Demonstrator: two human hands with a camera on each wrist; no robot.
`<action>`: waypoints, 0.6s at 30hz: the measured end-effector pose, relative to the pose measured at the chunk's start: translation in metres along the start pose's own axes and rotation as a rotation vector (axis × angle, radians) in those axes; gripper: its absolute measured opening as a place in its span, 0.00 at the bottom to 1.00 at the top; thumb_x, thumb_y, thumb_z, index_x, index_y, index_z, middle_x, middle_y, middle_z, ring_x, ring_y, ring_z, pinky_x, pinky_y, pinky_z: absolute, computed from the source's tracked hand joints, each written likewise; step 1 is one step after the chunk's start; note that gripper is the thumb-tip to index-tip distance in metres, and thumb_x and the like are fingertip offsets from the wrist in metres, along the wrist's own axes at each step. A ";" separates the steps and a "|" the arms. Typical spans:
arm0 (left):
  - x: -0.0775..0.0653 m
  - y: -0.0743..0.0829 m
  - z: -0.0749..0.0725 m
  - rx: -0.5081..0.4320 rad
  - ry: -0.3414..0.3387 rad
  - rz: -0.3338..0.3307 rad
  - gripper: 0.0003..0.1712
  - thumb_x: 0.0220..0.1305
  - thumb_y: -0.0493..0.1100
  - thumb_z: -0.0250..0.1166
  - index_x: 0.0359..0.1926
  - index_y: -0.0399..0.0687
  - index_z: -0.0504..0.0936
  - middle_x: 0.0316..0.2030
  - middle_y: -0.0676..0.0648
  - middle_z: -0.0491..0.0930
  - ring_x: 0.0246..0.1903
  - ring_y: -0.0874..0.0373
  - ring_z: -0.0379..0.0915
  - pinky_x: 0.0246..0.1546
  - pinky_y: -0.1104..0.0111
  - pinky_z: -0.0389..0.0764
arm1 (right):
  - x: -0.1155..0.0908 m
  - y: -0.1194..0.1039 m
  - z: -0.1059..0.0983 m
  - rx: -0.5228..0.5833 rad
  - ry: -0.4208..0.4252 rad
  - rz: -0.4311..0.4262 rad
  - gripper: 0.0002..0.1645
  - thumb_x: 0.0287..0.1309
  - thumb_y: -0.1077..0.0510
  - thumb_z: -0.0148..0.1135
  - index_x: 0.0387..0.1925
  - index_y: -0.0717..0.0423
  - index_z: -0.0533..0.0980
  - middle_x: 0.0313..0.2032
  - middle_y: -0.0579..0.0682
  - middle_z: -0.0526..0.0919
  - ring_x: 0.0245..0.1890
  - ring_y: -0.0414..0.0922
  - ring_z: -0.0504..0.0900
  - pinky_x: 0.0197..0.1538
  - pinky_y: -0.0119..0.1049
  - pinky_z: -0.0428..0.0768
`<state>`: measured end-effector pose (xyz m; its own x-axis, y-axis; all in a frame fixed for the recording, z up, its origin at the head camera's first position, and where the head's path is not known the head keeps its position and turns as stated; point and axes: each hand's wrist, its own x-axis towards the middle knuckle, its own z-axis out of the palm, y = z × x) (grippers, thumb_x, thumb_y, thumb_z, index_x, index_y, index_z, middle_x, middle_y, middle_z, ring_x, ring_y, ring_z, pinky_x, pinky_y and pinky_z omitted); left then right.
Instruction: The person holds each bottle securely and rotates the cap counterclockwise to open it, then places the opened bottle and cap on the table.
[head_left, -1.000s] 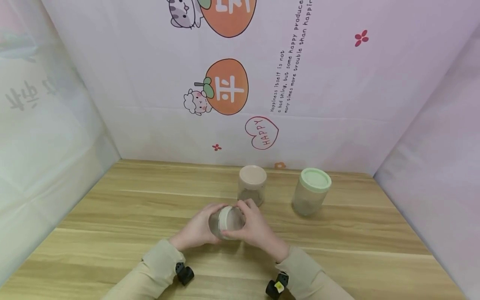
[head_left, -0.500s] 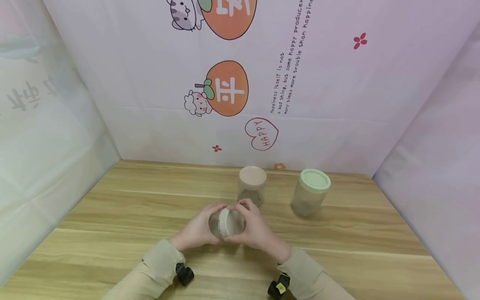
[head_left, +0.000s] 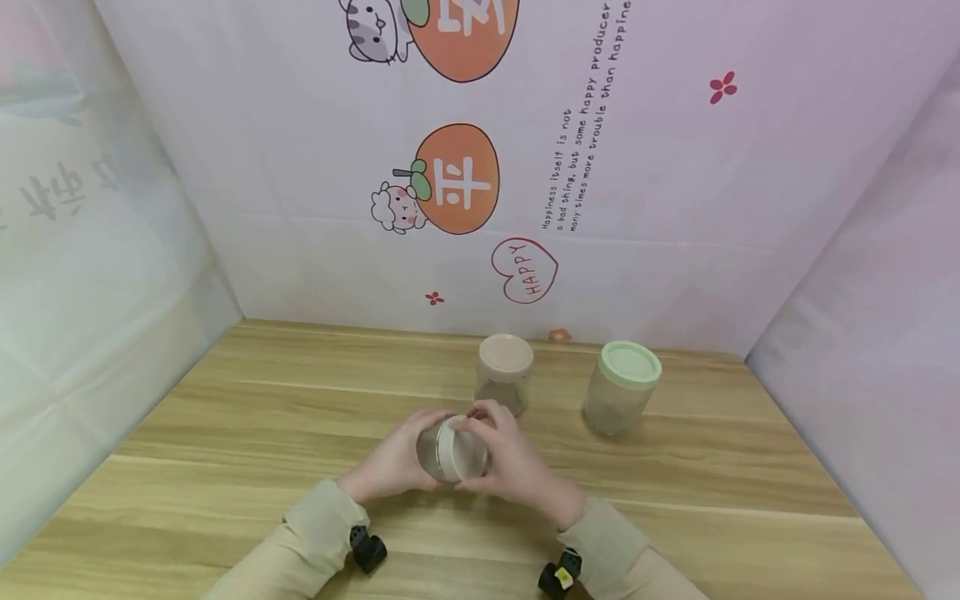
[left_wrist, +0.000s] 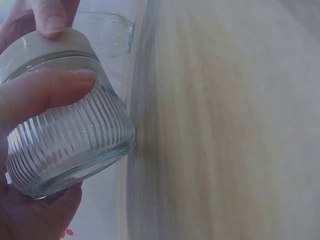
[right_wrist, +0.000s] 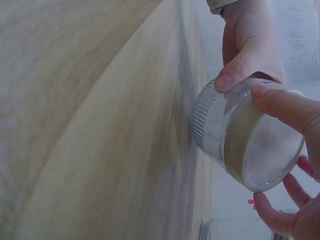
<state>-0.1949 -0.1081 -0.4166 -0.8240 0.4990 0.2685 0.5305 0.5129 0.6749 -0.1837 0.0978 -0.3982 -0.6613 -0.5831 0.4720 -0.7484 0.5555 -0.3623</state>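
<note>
A small ribbed glass jar (head_left: 433, 448) (left_wrist: 70, 140) (right_wrist: 212, 120) with a white lid (head_left: 459, 452) (left_wrist: 47, 47) (right_wrist: 260, 145) is held tilted on its side just above the wooden table (head_left: 262, 417). My left hand (head_left: 393, 462) (left_wrist: 30, 100) grips the glass body. My right hand (head_left: 510, 467) (right_wrist: 295, 165) wraps its fingers around the lid. Both hands are at the table's middle front.
Two more jars stand upright behind the hands: one with a beige lid (head_left: 505, 375) and, further right, one with a green lid (head_left: 621, 387). Printed fabric walls close in the table at the back and both sides.
The right hand's fingers have shifted over the lid, now covering more of it. The jar stays in the same place between the hands.
</note>
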 end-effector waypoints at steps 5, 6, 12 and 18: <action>0.000 -0.001 0.000 0.006 -0.002 0.005 0.52 0.31 0.40 0.79 0.62 0.44 0.66 0.59 0.44 0.69 0.54 0.48 0.70 0.54 0.52 0.73 | 0.000 0.003 -0.001 -0.043 -0.002 -0.075 0.41 0.29 0.51 0.80 0.51 0.48 0.73 0.53 0.55 0.68 0.54 0.49 0.66 0.51 0.45 0.77; 0.000 -0.002 0.000 0.007 -0.001 0.003 0.52 0.31 0.40 0.79 0.62 0.44 0.66 0.59 0.44 0.69 0.54 0.48 0.70 0.54 0.52 0.73 | 0.000 0.003 -0.001 -0.050 -0.007 -0.081 0.41 0.29 0.51 0.80 0.51 0.48 0.73 0.54 0.55 0.68 0.55 0.49 0.66 0.51 0.45 0.78; 0.000 -0.003 0.000 0.006 -0.007 0.000 0.52 0.32 0.39 0.79 0.63 0.44 0.65 0.59 0.43 0.68 0.54 0.47 0.70 0.53 0.51 0.74 | -0.001 0.006 -0.002 -0.062 -0.011 -0.139 0.41 0.27 0.54 0.80 0.51 0.47 0.73 0.55 0.57 0.68 0.56 0.51 0.68 0.52 0.46 0.78; 0.000 -0.002 -0.001 -0.009 -0.026 -0.013 0.53 0.32 0.37 0.78 0.64 0.43 0.64 0.58 0.41 0.67 0.54 0.45 0.69 0.52 0.50 0.74 | -0.002 0.009 -0.004 -0.104 -0.002 -0.208 0.41 0.26 0.54 0.80 0.51 0.46 0.74 0.55 0.59 0.68 0.56 0.52 0.68 0.53 0.47 0.78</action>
<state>-0.1965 -0.1097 -0.4168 -0.8252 0.5105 0.2417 0.5178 0.5129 0.6847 -0.1894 0.1061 -0.3992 -0.4935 -0.6923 0.5264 -0.8594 0.4812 -0.1728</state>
